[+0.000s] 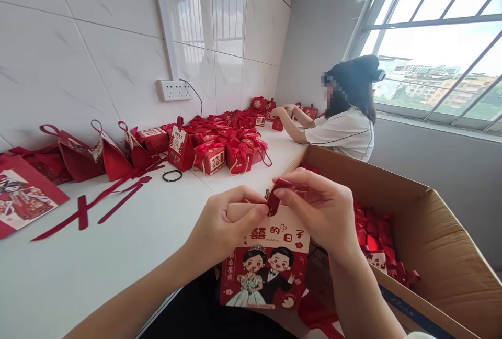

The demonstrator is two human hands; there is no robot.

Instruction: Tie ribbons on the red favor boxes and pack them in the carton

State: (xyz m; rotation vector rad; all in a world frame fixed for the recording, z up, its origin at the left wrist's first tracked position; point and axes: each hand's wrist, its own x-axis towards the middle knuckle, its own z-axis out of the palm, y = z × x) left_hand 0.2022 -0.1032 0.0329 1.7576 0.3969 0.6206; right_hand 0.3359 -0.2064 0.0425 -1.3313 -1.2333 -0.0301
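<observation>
A red and cream wedding gift box [263,276], printed with a cartoon couple, is held upright above my lap. My left hand [225,224] is closed on its top edge, thumb in front and fingers behind. With thumb and fingertips, my right hand [323,205] pinches a short dark red ribbon [275,200] at the top of the box. The ribbon's lower end meets the box beside my left thumb; how it is fastened there is hidden.
An open cardboard carton [447,239] holding red gift boxes stands at my right. On the white table [157,260] are loose ribbon strips [123,200], a black hair tie [172,175] and many finished-looking red boxes [212,158]. A co-worker [347,124] handles boxes at the far end.
</observation>
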